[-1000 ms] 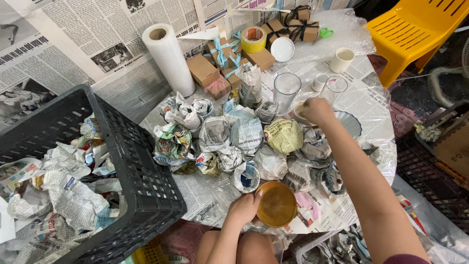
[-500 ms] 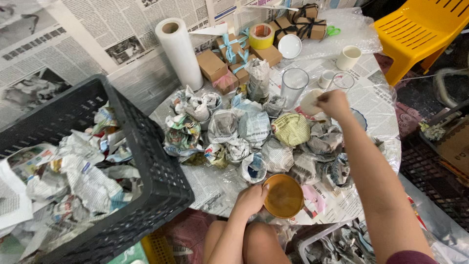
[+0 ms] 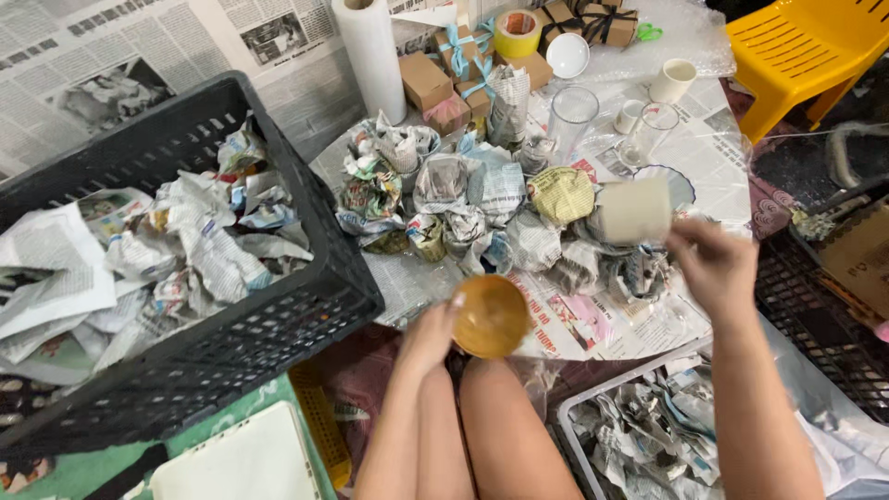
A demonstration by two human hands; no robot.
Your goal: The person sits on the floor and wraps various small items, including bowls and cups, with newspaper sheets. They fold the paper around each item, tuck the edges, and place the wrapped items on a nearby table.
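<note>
My left hand (image 3: 428, 335) grips the rim of an amber glass bowl (image 3: 491, 317) just above my knees, at the near edge of a low round table. My right hand (image 3: 715, 267) holds a cream cup (image 3: 635, 211) on its side, lifted over the right part of the table. Below and between the hands lies a pile of newspaper-wrapped items (image 3: 463, 204), crumpled bundles in several colours. A small blue-rimmed dish (image 3: 678, 183) sits just behind the cup.
A black plastic crate (image 3: 231, 352) full of crumpled newspaper stands at the left. Further back are a white paper roll (image 3: 372, 54), small gift boxes (image 3: 426, 80), yellow tape (image 3: 517, 31), clear glasses (image 3: 569, 117), white cups (image 3: 672, 80). A yellow chair (image 3: 806, 48) stands at the right, a clear bin (image 3: 648, 435) below.
My right hand has picked the cream cup off the far side of the table and drawn it toward me. The left hand keeps the amber bowl, shifted slightly.
</note>
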